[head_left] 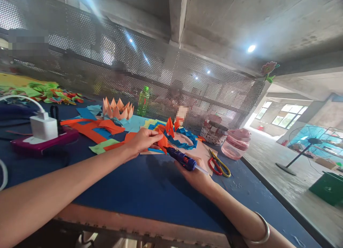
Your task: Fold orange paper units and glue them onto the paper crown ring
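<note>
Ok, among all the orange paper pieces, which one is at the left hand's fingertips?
The small folded orange paper piece at the fingertips of the left hand is creased into points, unlike the long flat orange strips lying further left.

- Our left hand (pixel 143 140) pinches folded orange paper (pixel 162 141), just beside the purple hot glue gun (pixel 182 160).
- Our right hand (pixel 194 176) grips that gun.
- Red-and-yellow-handled scissors (pixel 219 164) lie right of it.
- A folded paper lotus (pixel 118 110) sits farther left of it.
</note>
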`<state>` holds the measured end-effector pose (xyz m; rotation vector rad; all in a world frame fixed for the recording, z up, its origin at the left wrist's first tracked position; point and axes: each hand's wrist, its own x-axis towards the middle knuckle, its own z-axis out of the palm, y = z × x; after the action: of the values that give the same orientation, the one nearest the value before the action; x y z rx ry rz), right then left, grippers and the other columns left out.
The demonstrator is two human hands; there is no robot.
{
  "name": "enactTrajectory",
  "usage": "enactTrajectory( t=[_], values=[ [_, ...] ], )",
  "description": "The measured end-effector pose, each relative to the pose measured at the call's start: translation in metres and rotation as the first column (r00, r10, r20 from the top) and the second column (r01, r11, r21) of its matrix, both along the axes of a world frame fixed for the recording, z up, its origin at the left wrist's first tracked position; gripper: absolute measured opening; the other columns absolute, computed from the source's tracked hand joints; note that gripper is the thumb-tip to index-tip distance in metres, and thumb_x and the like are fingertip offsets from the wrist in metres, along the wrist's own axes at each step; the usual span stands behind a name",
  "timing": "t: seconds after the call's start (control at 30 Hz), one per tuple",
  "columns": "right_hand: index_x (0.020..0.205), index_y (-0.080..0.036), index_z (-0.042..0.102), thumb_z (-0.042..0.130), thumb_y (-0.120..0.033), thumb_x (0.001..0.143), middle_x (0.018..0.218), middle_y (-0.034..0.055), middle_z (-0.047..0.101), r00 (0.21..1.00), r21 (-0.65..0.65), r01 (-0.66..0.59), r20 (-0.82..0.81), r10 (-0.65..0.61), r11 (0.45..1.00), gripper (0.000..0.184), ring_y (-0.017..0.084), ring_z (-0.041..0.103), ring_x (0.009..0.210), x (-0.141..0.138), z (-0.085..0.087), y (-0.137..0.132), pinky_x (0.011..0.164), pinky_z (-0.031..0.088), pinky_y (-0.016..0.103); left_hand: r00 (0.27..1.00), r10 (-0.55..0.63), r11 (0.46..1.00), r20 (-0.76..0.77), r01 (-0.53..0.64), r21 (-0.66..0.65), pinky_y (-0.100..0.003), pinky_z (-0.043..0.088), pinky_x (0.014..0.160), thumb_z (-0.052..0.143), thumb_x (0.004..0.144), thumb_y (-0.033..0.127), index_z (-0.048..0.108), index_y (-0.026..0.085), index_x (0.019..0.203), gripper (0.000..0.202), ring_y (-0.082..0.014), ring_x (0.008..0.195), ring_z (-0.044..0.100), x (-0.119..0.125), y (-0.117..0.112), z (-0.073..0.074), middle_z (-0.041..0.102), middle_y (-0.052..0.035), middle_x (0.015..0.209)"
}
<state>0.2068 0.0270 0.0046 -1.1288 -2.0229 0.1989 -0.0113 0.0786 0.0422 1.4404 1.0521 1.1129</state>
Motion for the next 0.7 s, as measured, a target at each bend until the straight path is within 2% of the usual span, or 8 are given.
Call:
enactTrajectory(
  t=[0.37,0.53,0.7],
  values=[
    [0.078,-0.02,0.064,0.059,-0.035,0.084,0.067,0.0018,0.065,1.0,-0.003,0.001,-0.003,-0.001,1.0,0.017,0.015,0.051,0.056,0.0024,-0.0027,0.0019,0.055,0.043,0.028,1.0,-0.016,1.0,-0.003,0.016,0.022,-0.031,0.058,0.073,0.074,0.068,0.043,0.074,0.021,0.064,0.022,-0.0197,0.07,0.071,-0.001,0.003,-0.0014,0.076,-0.0027,0.072],
    [0.07,-0.02,0.06,0.061,-0.036,0.083,0.06,0.0004,0.06,1.0,-0.007,0.025,-0.01,-0.025,1.0,0.021,0.014,0.047,0.052,0.0026,-0.0032,0.0019,0.051,0.039,0.027,1.0,-0.007,1.0,0.008,0.007,0.028,-0.031,0.058,0.074,0.074,0.067,0.044,0.073,0.02,0.065,0.024,-0.0199,0.072,0.071,-0.0025,0.0047,-0.0013,0.076,-0.0022,0.072],
    [0.075,-0.018,0.063,0.058,-0.034,0.084,0.065,0.0014,0.062,1.0,-0.011,-0.002,-0.001,0.002,1.0,0.019,0.014,0.049,0.055,0.0015,-0.0014,0.0003,0.054,0.041,0.027,1.0,0.005,1.0,0.015,-0.006,0.031,-0.031,0.057,0.075,0.075,0.067,0.044,0.073,0.018,0.068,0.026,-0.0191,0.073,0.07,-0.0039,0.004,0.0022,0.075,-0.0029,0.074]
  ],
)
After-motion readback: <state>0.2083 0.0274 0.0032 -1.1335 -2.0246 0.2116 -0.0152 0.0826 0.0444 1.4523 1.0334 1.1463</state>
